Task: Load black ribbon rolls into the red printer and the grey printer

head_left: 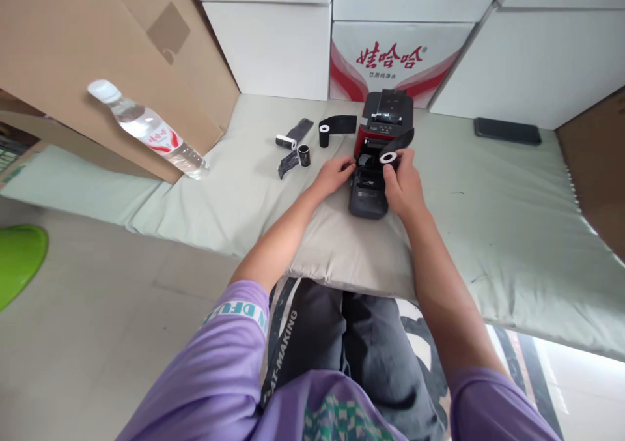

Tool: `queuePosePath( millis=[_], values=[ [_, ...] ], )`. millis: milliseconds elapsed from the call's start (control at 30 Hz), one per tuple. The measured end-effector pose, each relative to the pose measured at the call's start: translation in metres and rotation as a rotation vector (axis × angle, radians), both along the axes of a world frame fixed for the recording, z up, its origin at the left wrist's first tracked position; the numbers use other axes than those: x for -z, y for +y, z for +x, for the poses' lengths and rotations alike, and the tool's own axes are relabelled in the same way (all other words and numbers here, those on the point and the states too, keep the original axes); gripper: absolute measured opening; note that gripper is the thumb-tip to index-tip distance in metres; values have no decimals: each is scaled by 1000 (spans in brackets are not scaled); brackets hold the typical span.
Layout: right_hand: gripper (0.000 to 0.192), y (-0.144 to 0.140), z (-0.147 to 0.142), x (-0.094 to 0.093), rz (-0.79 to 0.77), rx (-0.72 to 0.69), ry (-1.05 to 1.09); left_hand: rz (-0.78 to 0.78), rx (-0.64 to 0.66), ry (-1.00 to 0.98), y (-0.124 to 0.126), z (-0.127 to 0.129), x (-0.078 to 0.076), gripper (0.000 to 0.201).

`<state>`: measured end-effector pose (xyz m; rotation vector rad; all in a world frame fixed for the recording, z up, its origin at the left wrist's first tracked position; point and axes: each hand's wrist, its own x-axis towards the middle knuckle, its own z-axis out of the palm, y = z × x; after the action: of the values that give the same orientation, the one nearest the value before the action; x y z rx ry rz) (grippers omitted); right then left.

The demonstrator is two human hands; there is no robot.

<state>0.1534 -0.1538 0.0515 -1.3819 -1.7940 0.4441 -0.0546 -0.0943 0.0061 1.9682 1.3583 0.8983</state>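
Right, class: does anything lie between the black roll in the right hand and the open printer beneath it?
Nothing visible does. The right hand holds the roll just over the open printer, and the left hand rests at the printer's left edge, beside the opening.

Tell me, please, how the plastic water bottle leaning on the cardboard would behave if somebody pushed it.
The water bottle stands tilted against the cardboard sheet, so a nudge would probably slide it down. Being round, it would likely roll on the soft mat. It looks mostly full, so probably rather heavy.

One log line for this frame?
left hand: steadies printer | right hand: holds ribbon roll over open bay | spare rolls: left
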Motion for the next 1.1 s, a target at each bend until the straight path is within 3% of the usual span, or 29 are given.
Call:
queuePosePath(
  millis=[200,433,633,733,933,1100],
  values=[
    [43,2,1,1,45,-14,9,16,12,2,0,-1,1,25],
    [58,3,-1,6,75,-16,228,29,-4,-14,-2,0,-1,22],
    [53,12,2,12,-24,-55,556,40,-20,17,-2,2,-1,23],
    [60,19,7,13,-110,-131,655,39,-15,22,-1,2,0,23],
    [68,21,10,9,-147,-210,612,35,-13,50,-1,1,-2,24],
    [67,16,12,4,-3,-148,587,37,-20,48,-2,1,-3,22]
  ],
)
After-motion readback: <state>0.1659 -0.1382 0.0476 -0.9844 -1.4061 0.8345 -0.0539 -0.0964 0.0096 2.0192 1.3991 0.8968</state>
